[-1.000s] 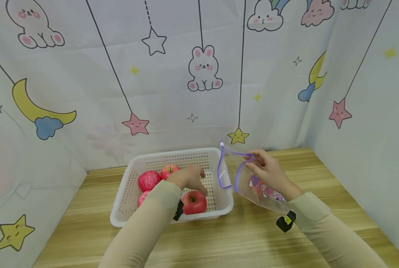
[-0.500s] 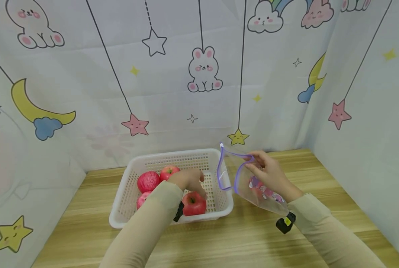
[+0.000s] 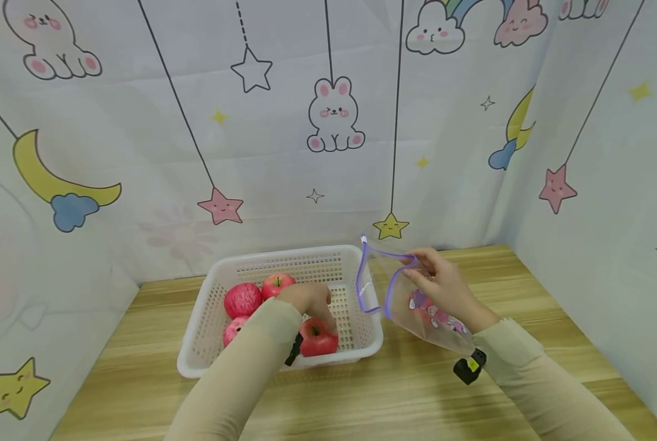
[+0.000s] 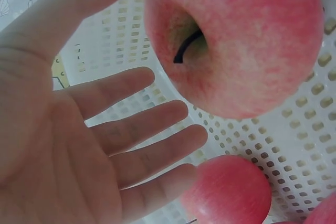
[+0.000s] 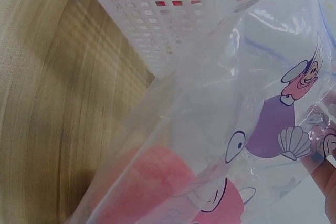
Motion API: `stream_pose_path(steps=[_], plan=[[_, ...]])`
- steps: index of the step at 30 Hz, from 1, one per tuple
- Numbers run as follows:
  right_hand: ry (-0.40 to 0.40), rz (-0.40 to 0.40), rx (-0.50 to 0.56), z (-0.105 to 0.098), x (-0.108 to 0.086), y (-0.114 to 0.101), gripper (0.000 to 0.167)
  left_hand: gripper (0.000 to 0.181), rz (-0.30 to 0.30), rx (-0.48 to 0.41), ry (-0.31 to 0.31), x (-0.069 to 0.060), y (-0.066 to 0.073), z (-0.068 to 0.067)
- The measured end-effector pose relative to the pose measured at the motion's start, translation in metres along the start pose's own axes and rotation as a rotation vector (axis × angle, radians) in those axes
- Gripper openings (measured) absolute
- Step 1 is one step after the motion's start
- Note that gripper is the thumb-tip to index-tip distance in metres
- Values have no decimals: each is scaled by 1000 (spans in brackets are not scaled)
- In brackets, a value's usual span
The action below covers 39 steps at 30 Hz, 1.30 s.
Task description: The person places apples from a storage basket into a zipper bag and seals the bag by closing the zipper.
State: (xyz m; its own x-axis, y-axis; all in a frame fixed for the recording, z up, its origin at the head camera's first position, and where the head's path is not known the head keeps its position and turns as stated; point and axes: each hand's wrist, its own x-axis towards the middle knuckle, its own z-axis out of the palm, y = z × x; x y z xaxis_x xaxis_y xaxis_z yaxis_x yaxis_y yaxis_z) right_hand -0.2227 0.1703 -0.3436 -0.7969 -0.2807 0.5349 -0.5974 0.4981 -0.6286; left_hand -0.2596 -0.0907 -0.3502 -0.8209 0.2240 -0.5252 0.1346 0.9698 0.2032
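My left hand point(image 3: 313, 300) is over the white basket, just above the front-right apple point(image 3: 318, 339). In the left wrist view its fingers point(image 4: 152, 124) are spread and straight beside a large red apple point(image 4: 236, 40), with the thumb near the stem side. Whether it touches the apple is unclear. My right hand point(image 3: 444, 283) pinches the rim of a clear bag point(image 3: 427, 312) with a purple edge, whose mouth gapes toward the basket. Through the bag's film a red apple point(image 5: 144, 182) shows in the right wrist view.
The white perforated basket point(image 3: 196, 343) stands on the wooden table point(image 3: 361, 398), left of the bag. Several more apples point(image 3: 243, 300) lie in its left part. A patterned cloth point(image 3: 284, 171) hangs behind the table, and another stretch of it is at the right.
My left hand has lowered slightly toward the front-right apple, its fingertips now nearer it. My right hand and the bag have hardly moved.
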Motion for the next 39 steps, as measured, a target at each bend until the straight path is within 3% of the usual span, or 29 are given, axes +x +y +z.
stream_pose_path(steps=[9, 18, 25, 33, 39], plan=[[-1, -7, 18, 7, -1, 32, 29, 51, -39, 40, -29, 0, 3, 1], [-2, -15, 28, 6, -1, 32, 28, 34, -36, 86, -94, 2, 7, 1], [-1, -15, 16, 5, 1, 30, 28, 30, -49, 169, -97, 0, 12, 1], [-4, -16, 19, 4, 1, 31, 28, 24, -86, 117, -122, -6, 18, -2], [0, -24, 16, 4, 1, 31, 28, 24, -109, 146, -116, -6, 20, -2]])
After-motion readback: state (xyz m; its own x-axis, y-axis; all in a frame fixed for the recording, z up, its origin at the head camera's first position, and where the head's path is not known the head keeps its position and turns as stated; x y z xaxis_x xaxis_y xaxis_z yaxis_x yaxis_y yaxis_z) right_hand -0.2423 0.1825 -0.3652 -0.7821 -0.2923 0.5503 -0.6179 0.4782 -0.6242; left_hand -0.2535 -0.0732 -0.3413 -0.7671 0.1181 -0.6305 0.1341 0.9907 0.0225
